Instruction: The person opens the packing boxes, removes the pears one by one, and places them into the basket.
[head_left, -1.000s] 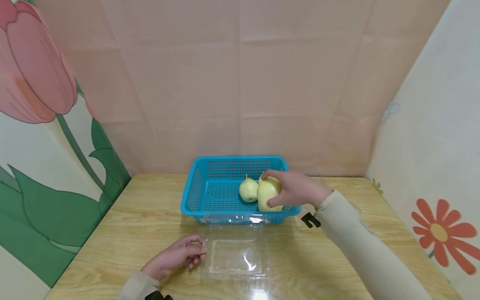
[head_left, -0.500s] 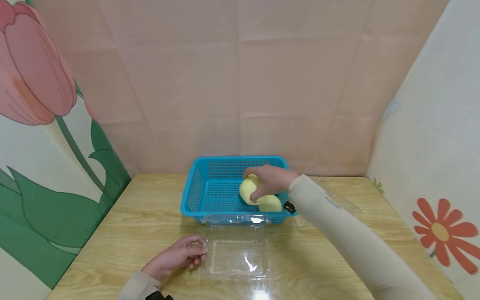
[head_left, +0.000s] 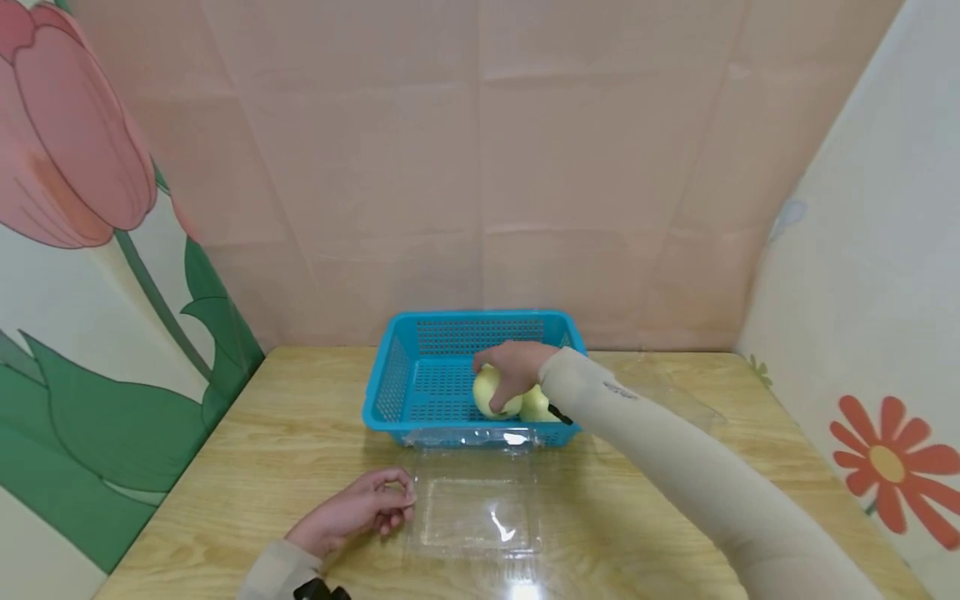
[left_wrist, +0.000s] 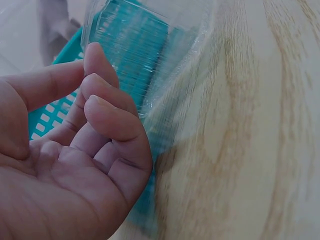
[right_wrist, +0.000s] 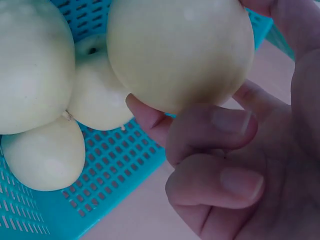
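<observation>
My right hand [head_left: 513,371] reaches into a blue plastic basket [head_left: 390,358] and grips a pale yellow pear [right_wrist: 180,50], fingertips and thumb round its sides. Beside it lies another yellow pear [head_left: 536,405], partly hidden by my wrist. In the right wrist view more pears show: a large one [right_wrist: 32,70], one behind it [right_wrist: 97,92] and a small one [right_wrist: 47,157]. Near the front of the table, my left hand [head_left: 360,510] pinches the left edge of a clear plastic container [head_left: 474,517] between thumb and forefinger; its other fingers are curled.
The wooden table [head_left: 262,433] backs onto a pinkish covered wall. Right of the basket lies a clear plastic sheet-like piece [head_left: 682,400], partly behind the right sleeve. The clear container sits directly in front of the basket.
My right hand has moved left from the pear at the basket's right side to the left one and grips it, shifting it slightly. My left hand stays put.
</observation>
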